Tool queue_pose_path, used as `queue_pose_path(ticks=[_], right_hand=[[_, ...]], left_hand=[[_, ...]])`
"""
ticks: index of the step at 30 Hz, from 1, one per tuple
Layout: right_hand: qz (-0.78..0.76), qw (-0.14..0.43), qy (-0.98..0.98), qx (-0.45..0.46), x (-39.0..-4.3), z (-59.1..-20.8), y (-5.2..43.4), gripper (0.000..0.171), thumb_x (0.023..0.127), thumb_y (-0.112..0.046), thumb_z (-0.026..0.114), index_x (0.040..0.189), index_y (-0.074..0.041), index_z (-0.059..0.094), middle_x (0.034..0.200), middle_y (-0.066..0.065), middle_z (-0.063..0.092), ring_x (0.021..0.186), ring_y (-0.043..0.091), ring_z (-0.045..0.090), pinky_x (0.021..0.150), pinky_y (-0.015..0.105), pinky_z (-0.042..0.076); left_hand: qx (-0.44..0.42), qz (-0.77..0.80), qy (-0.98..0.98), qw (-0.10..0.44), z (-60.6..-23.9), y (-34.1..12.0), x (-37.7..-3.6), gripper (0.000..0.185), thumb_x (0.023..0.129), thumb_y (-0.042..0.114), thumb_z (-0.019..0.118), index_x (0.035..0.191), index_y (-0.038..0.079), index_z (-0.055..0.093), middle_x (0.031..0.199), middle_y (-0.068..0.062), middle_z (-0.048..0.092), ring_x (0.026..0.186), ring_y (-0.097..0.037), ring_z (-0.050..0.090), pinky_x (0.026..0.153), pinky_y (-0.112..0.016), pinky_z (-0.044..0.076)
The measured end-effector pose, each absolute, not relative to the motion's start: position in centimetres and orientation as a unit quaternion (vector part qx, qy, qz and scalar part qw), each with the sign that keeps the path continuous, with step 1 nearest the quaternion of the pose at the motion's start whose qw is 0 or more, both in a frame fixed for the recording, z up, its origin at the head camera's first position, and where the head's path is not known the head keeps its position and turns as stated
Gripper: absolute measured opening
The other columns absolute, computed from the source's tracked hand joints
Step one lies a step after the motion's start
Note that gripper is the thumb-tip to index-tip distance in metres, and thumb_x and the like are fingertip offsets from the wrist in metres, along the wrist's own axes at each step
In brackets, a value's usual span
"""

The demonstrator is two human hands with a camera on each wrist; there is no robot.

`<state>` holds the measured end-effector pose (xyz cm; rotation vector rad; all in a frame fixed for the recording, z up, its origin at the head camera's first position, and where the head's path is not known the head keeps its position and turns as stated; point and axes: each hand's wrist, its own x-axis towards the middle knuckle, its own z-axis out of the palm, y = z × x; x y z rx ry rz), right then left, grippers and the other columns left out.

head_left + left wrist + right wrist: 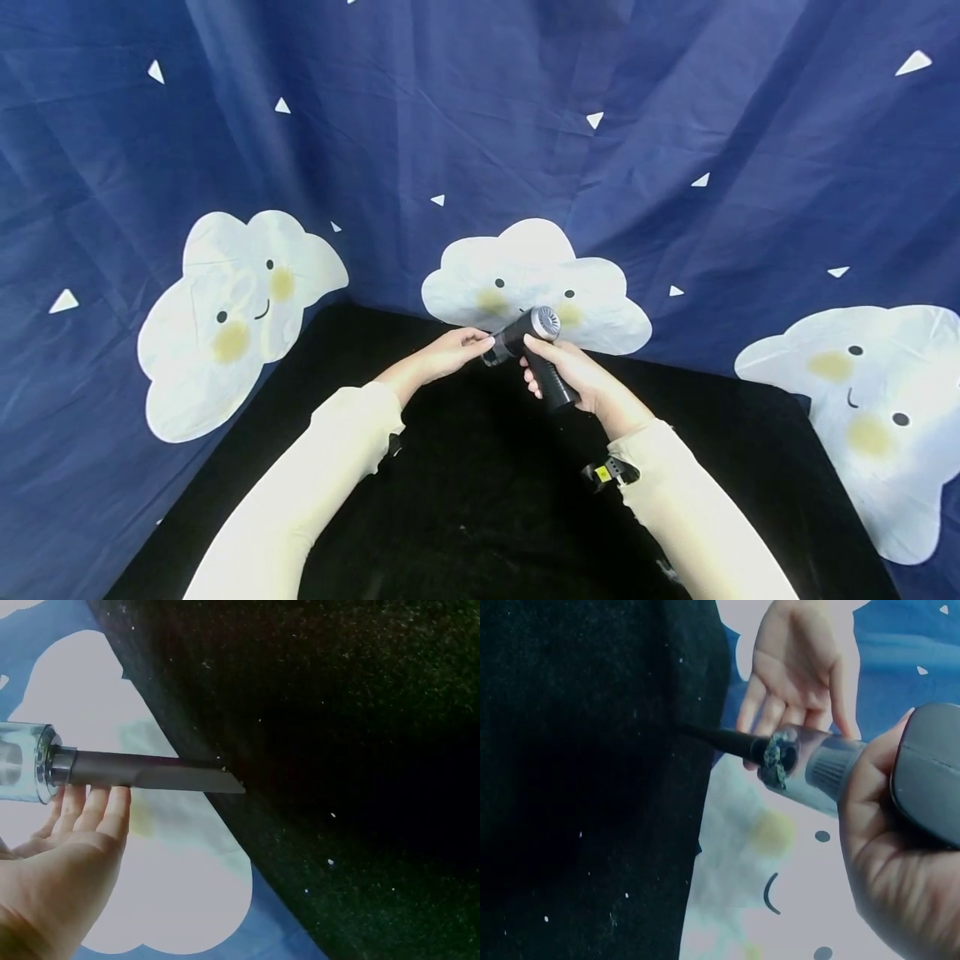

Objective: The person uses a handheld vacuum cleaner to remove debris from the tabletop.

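Observation:
A black handheld vacuum cleaner (514,335) with a silver vented end is held up over the black surface. My right hand (573,371) grips its handle, fingers wrapped round it. A clear dust cup (817,769) forms its front, with greyish crumbly bits near the nozzle end. From the cup sticks out a slim crevice nozzle (150,771) with a slanted tip. My left hand (447,353) is at this front end. Its fingers lie nearly straight against the nozzle's base, and the thumb is beside the cup; the fingertips are partly hidden behind it.
Small white specks (331,862) are scattered over the black cloth-like surface (480,500). Behind it hangs a dark blue curtain (510,108) with white triangles and smiling clouds (536,250). Both wrists carry dark straps below pale sleeves.

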<state>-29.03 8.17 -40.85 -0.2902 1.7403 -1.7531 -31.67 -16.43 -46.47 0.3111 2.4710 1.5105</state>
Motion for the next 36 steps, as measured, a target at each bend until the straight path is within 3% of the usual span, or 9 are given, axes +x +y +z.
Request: queue_pose_path(ticks=[12,25,30,36], right_hand=[[-0.628,0.342,0.687,-0.131,-29.6,-38.8,11.8,0.045,0.105,-0.039,0.048,0.109,0.006,0.050,0.074,0.004,0.058,0.060,0.011,0.058,0.057,0.024,0.052],[-0.543,0.345,0.752,-0.141,-29.4,-35.0,15.1,0.045,0.105,-0.038,0.050,0.107,0.007,0.049,0.076,0.007,0.059,0.061,0.011,0.060,0.058,0.026,0.054],[-0.561,0.348,0.738,-0.142,-29.2,-35.1,16.3,0.043,0.106,-0.038,0.048,0.107,0.005,0.051,0.076,0.006,0.059,0.062,0.012,0.060,0.059,0.026,0.054],[-0.617,0.355,0.686,-0.151,-29.3,-37.2,18.4,0.039,0.108,-0.034,0.042,0.107,0.004,0.050,0.076,0.003,0.058,0.063,0.009,0.059,0.060,0.024,0.053]], left_hand=[[0.133,0.502,0.845,0.128,-44.8,-13.5,-31.2,0.048,0.102,0.040,0.056,0.132,0.003,0.056,0.126,-0.012,0.064,0.119,-0.024,0.056,0.103,-0.042,0.043],[0.126,0.585,0.793,0.117,-45.7,-8.6,-31.0,0.051,0.103,0.039,0.055,0.140,0.003,0.052,0.135,-0.016,0.060,0.123,-0.029,0.056,0.105,-0.043,0.043],[0.128,0.583,0.800,0.061,-46.2,-7.4,-30.4,0.051,0.102,0.038,0.056,0.139,0.003,0.052,0.135,-0.014,0.060,0.126,-0.027,0.056,0.106,-0.042,0.042],[0.116,0.557,0.822,-0.025,-47.1,-5.7,-28.9,0.053,0.100,0.041,0.060,0.139,0.006,0.054,0.123,-0.011,0.064,0.119,-0.026,0.058,0.101,-0.042,0.046]])
